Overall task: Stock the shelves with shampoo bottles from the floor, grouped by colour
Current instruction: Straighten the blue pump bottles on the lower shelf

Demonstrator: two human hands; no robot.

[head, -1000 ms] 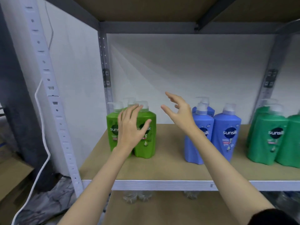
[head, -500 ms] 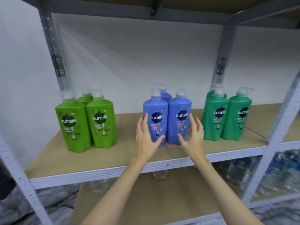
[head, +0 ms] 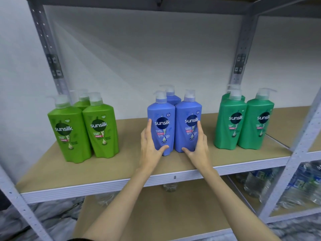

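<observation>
Three blue shampoo bottles stand mid-shelf: a left front one [head: 162,117], a right front one [head: 188,112] and a third [head: 172,99] behind them. My left hand [head: 150,146] lies flat against the outer side of the left front bottle, thumb across its lower front. My right hand [head: 198,146] mirrors this on the right front bottle. Three light green bottles [head: 69,131] are grouped at the left. Dark green bottles [head: 231,124] are grouped at the right. All of them stand upright on the brown shelf board [head: 121,166].
A grey upright post [head: 295,159] rises at the right front of the shelf. Clear water bottles [head: 295,186] fill the lower shelf to the right. A lower brown board [head: 156,211] sits beneath my arms. Bare board lies between the colour groups.
My hands left the light green bottles and moved right to the blue pair, closing in on its sides. The view has shifted right and drawn nearer.
</observation>
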